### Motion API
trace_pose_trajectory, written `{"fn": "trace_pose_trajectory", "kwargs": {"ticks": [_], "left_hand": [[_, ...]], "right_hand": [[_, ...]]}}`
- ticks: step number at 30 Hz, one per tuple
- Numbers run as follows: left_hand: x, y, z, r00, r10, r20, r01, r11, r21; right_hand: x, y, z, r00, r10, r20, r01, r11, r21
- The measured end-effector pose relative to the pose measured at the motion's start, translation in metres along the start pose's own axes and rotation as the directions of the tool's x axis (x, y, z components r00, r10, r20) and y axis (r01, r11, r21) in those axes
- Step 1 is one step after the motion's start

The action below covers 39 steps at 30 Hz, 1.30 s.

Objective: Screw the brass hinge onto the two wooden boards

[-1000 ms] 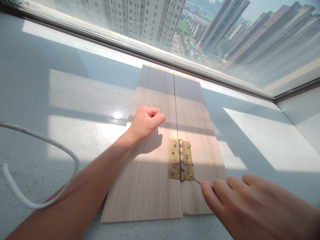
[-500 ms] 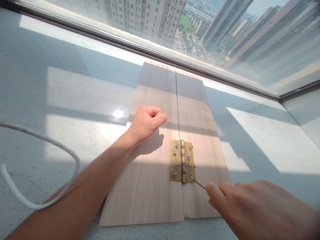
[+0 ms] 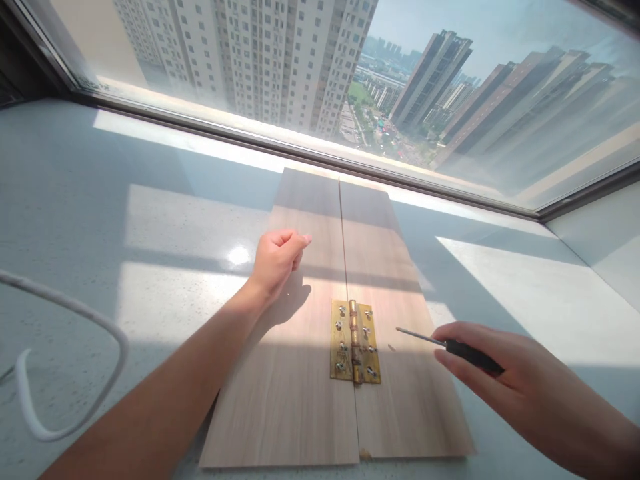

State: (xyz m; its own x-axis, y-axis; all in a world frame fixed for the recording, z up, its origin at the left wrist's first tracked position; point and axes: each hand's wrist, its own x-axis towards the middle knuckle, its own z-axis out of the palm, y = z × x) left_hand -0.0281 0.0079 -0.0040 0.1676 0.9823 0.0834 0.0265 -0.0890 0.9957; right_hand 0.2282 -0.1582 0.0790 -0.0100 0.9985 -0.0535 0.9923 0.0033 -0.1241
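Your right hand (image 3: pixel 505 387) grips a screwdriver (image 3: pixel 450 345), fingers closed round its dark handle; the thin shaft points left, its tip just right of the brass hinge (image 3: pixel 355 342), not touching. The hinge is tarnished, with screws standing proud, and straddles the seam of two pale wooden boards (image 3: pixel 295 393) near their front edge. Your left hand (image 3: pixel 276 261), fingers loosely curled and holding nothing, rests on the left board. A white cable (image 3: pixel 100 327) loops on the countertop (image 3: pixel 175 220), far left.
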Motion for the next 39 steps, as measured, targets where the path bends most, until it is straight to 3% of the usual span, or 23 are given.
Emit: {"fn": "trace_pose_trajectory", "kwargs": {"ticks": [3, 5, 9, 11, 13, 14, 16, 19, 27, 33, 36, 39], "left_hand": [[0.005, 0.005, -0.011, 0.995, 0.046, -0.087, -0.035, 0.992, 0.123], [0.000, 0.007, -0.022, 0.996, 0.071, -0.061, -0.054, 0.967, 0.247], [-0.036, 0.003, -0.050, 0.997, 0.073, 0.006, -0.067, 0.874, 0.481], [-0.067, -0.002, -0.064, 0.979, 0.095, 0.178, -0.191, 0.719, 0.668], [-0.101, -0.006, -0.075, 0.895, 0.162, 0.416, -0.430, 0.564, 0.705], [-0.116, -0.007, -0.078, 0.857, 0.187, 0.480, -0.503, 0.501, 0.704], [-0.142, -0.010, -0.080, 0.853, 0.216, 0.475, -0.519, 0.435, 0.736], [-0.162, -0.016, -0.079, 0.859, 0.210, 0.467, -0.512, 0.384, 0.768], [-0.165, -0.029, -0.076, 0.880, 0.151, 0.450, -0.473, 0.370, 0.800], [-0.160, -0.030, -0.075, 0.845, 0.235, 0.481, -0.534, 0.314, 0.785], [-0.157, -0.034, -0.070, 0.840, 0.288, 0.460, -0.533, 0.283, 0.797], [-0.156, -0.039, -0.066, 0.846, 0.320, 0.427, -0.512, 0.261, 0.818]], "right_hand": [[0.012, 0.042, 0.020, 0.938, 0.342, -0.063, -0.329, 0.932, 0.153], [0.023, 0.064, 0.038, 0.895, 0.432, -0.111, -0.403, 0.889, 0.218], [0.047, 0.082, 0.070, 0.880, 0.400, -0.256, -0.318, 0.896, 0.309], [0.059, 0.080, 0.082, 0.876, 0.385, -0.290, -0.301, 0.907, 0.294], [0.069, 0.075, 0.091, 0.886, 0.371, -0.279, -0.320, 0.923, 0.212], [0.072, 0.073, 0.094, 0.896, 0.361, -0.259, -0.326, 0.930, 0.169], [0.078, 0.072, 0.100, 0.919, 0.337, -0.207, -0.318, 0.941, 0.119], [0.081, 0.078, 0.106, 0.937, 0.308, -0.166, -0.284, 0.947, 0.150], [0.087, 0.095, 0.110, 0.970, 0.202, -0.139, -0.171, 0.963, 0.210], [0.090, 0.101, 0.111, 0.973, 0.153, -0.174, -0.113, 0.969, 0.221], [0.089, 0.103, 0.117, 0.957, 0.181, -0.226, -0.129, 0.965, 0.229], [0.087, 0.111, 0.121, 0.912, 0.305, -0.275, -0.243, 0.940, 0.238]]}}
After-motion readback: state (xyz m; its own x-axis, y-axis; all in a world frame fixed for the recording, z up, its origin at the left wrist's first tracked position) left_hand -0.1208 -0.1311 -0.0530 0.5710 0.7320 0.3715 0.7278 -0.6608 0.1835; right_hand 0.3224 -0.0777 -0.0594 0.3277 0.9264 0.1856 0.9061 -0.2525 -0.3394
